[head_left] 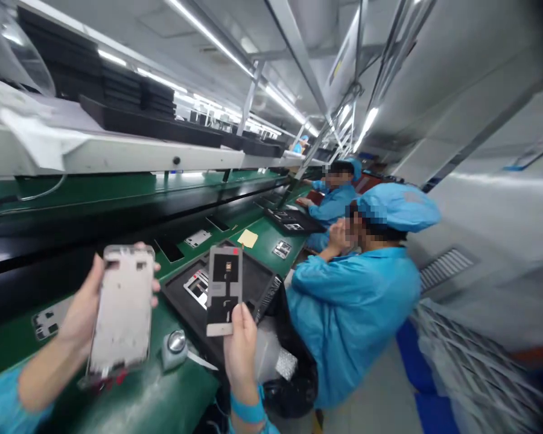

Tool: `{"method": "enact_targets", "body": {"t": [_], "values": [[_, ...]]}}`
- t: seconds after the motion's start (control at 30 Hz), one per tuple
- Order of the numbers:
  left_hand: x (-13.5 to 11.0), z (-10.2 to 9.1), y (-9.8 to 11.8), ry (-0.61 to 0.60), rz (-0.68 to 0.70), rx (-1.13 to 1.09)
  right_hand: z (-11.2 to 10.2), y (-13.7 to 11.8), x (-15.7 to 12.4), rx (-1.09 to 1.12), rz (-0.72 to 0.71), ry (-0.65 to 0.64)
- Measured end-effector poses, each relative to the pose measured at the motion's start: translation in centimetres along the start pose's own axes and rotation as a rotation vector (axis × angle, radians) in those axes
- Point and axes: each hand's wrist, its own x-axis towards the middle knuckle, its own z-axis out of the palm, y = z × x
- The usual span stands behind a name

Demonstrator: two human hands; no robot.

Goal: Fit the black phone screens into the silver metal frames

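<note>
My left hand point(82, 307) grips a pale phone frame point(123, 307) by its sides, the flat face with small cut-outs turned toward me. In my right hand point(242, 349), a phone screen panel point(219, 286) is pinched at its lower corner. Its back shows black areas, a short flex cable and a small red mark at the top. Behind the panel lies a black tray point(181, 293) with more phone parts in it. A small bottle with a metal cap point(175, 346) stands on the green bench between my hands.
Another phone frame point(52, 318) lies at the left. Dark panels point(169, 248), a yellow paper point(248, 239) and a second tray point(308, 224) sit along the bench point(163, 398). A co-worker in blue point(357, 301) sits close at the right, beside a black bag point(296, 380). A shelf point(154, 160) runs overhead.
</note>
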Motion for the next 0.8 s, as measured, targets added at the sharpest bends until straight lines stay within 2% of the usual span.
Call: {"method": "enact_targets", "body": {"t": [0.1,0.17,0.2,0.27,0.33,0.43,0.53,0.7,0.77,0.8], "values": [[-4.8,-2.1,-2.4,-0.255,-0.219,-0.132,3.2,-1.7,-6.2,0.046,0.007,-0.17],[-6.5,-3.4,-3.1,-0.388,-0.291,-0.153,5.0,-3.3,-8.8,0.032,-0.041,-0.306],[-7.1,-4.0,-3.2,-0.413,-0.299,-0.135,5.8,-4.4,-9.4,0.029,-0.083,-0.36],[-7.7,-5.3,-3.0,-0.403,-0.232,-0.039,7.3,-6.6,-9.8,0.032,-0.186,-0.423],[-8.2,-6.7,-2.8,-0.375,-0.101,0.119,8.9,-8.6,-9.6,0.043,-0.265,-0.467],[-8.7,-9.0,-2.8,-0.317,0.114,0.421,11.5,-10.2,-9.9,0.104,-0.28,-0.503],[-8.8,-10.7,-2.7,-0.311,0.265,0.72,13.7,-10.8,-10.8,0.173,-0.252,-0.456],[-8.4,-11.0,-1.0,-0.403,0.388,0.974,15.5,-12.2,-10.0,0.26,-0.217,-0.478],[-7.9,-11.2,0.2,-0.363,0.452,0.962,15.5,-12.1,-8.9,0.253,-0.235,-0.517],[-7.6,-11.4,0.7,-0.302,0.472,0.915,15.3,-11.6,-8.6,0.243,-0.254,-0.527]]}}
